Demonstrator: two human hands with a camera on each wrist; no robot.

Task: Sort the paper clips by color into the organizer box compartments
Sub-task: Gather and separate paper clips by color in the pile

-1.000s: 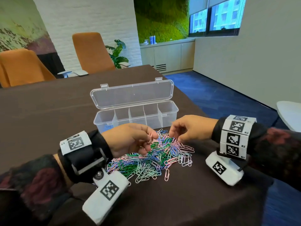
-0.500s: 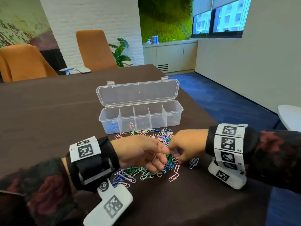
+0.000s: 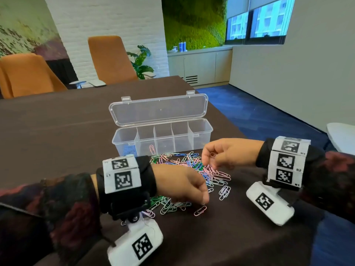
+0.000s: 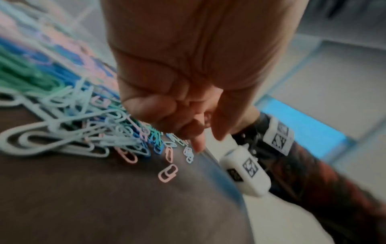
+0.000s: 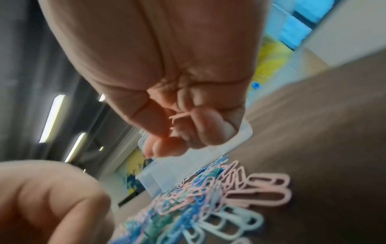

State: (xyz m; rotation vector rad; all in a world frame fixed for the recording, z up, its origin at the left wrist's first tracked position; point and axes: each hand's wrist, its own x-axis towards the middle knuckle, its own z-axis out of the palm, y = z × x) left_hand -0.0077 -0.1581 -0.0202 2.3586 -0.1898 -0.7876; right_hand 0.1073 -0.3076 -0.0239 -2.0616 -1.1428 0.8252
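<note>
Right fingers: curled around a pink clip [image 5: 180, 116], pinched between thumb and fingertips; the right hand [image 3: 228, 153] is raised above the pile's 2 o'clock edge
Left fingers: curled inward, knuckles up; whether they hold anything cannot be told; the left hand [image 3: 180, 184] sits low over the pile's 7 o'clock side
Pile: paper clips [image 3: 194, 169] in pink, green, blue, pale blue and lilac, spread on the dark brown table [image 3: 57, 135] between the two hands
Stray clip: one pink paper clip [image 3: 200, 210] lies alone at the pile's 6 o'clock, just below the left fingertips
Box: clear organizer box [image 3: 199, 138] stands at the pile's 12 o'clock, lid [image 3: 159, 110] open and tilted back
Compartments: five in a row; blue clips [image 3: 129, 150] in the one at 9 o'clock, a single pink clip [image 3: 152, 149] in the next
</note>
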